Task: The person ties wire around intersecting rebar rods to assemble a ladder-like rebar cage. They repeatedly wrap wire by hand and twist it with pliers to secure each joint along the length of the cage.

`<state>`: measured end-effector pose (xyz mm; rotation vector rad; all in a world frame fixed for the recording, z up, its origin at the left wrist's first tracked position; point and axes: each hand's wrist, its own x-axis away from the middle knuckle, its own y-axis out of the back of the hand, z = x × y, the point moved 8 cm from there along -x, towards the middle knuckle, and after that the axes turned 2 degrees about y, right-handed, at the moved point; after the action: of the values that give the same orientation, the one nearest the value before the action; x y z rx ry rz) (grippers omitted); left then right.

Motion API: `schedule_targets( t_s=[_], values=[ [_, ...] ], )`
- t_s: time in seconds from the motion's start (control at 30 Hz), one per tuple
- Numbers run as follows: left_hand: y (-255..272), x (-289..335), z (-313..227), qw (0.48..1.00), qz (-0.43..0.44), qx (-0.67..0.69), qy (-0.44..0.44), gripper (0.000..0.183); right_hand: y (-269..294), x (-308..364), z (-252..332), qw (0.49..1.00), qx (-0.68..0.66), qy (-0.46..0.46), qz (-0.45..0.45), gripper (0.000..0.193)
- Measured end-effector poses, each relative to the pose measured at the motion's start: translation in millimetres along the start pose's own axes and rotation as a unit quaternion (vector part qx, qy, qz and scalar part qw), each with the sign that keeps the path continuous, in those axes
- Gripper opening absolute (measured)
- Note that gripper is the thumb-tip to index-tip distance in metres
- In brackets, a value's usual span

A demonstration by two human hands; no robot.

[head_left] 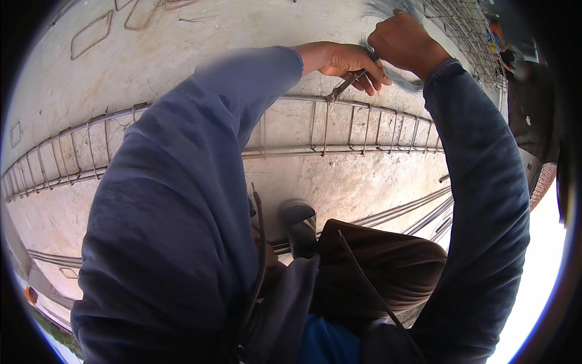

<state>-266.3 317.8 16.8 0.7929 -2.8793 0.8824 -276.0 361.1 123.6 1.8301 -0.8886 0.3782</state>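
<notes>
Hands sit at one o'clock on my feed, left hand (350, 59) gripping a metal tool (343, 89), right hand (403, 42) clenched around thin wires (405, 81), rebar cage (325, 124) toward seven, so I'd guess wire-picking, next needing a careful strand-by-strand pull.

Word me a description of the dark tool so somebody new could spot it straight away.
Find the long metal cage curving across the picture like a ladder. At its upper bar, right of centre, look for the left hand. The tool slants down and left from its fingers: short and thick, unlike the cage's thin bars.
</notes>
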Motion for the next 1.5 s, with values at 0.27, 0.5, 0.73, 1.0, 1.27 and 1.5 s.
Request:
schedule_targets(
  t_s=[0.27, 0.5, 0.73, 1.0, 1.27, 1.5],
  values=[
    [31.4, -28.5, 34.4, 0.988, -0.133, 0.054, 0.062, 0.026, -44.3, -33.1, -20.1, 0.992, -0.107, -0.053, 0.032, 0.041],
    [29.8, -23.4, 30.8, 0.965, -0.25, 0.054, 0.06, 0.035, -65.1, -39.5, -14.3, 0.997, -0.065, -0.043, 0.028, 0.03],
    [6.7, 0.9, -5.3, 0.887, -0.327, -0.324, -0.027, 0.06, -19.4, -1.3, 4.2, 0.989, -0.085, -0.004, 0.119, 0.025],
    [-16.2, 6.9, -17.2, 0.932, -0.092, -0.35, 0.019, 0.061, -10.1, 34.4, 8.7, 0.986, -0.129, -0.016, 0.1, 0.026],
    [-20.0, -25.1, 30.1, 0.995, 0.057, -0.071, 0.034, 0.047, 22.2, 41.4, 24.7, 0.995, -0.06, 0.034, -0.071, 0.01],
    [-21.7, -7.1, 7.7, 0.918, -0.274, -0.286, -0.027, 0.059, -16.2, 25.1, 3.1, 0.969, -0.161, -0.055, 0.178, 0.016]
  ],
)
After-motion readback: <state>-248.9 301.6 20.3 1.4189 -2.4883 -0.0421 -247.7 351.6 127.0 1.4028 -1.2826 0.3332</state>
